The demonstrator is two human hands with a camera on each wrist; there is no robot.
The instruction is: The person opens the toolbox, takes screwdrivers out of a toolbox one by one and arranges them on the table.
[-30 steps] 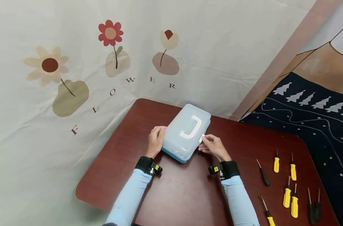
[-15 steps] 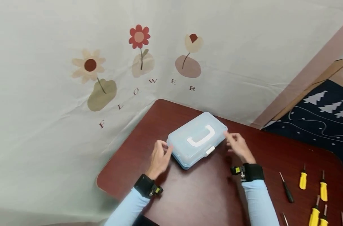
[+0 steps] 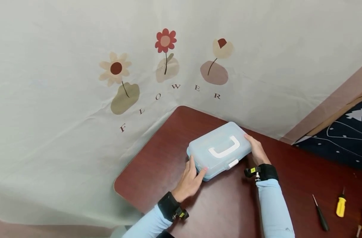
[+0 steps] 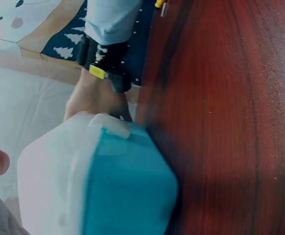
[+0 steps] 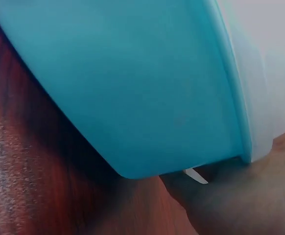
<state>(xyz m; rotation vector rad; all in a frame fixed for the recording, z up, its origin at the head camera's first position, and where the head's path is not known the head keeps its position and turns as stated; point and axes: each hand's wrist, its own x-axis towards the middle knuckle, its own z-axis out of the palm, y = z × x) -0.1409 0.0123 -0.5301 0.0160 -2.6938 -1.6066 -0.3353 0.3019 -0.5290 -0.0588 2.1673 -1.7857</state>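
A light blue plastic storage box (image 3: 203, 148) with a frosted lid lies on the table, its lid down. On top is a white carrying handle (image 3: 228, 151), and a white latch (image 3: 233, 164) sits on the near long side. My left hand (image 3: 187, 183) grips the box's left end, thumb at the near corner and fingers along the end. My right hand (image 3: 258, 152) holds the right end, thumb on the lid edge; its other fingers are mostly hidden behind the box. In the right wrist view, the blue box wall (image 5: 132, 88) fills much of the frame.
On the right of the dark red table (image 3: 157, 158) lie a black-handled screwdriver (image 3: 321, 216) and a yellow-handled screwdriver (image 3: 341, 205), with more at the frame's edge. A white cloth with printed flowers (image 3: 166, 66) hangs behind the table.
The box has turned so its latch side faces nearer me. My right hand has left the latch for the right end. My left hand has shifted to the left end and near corner.
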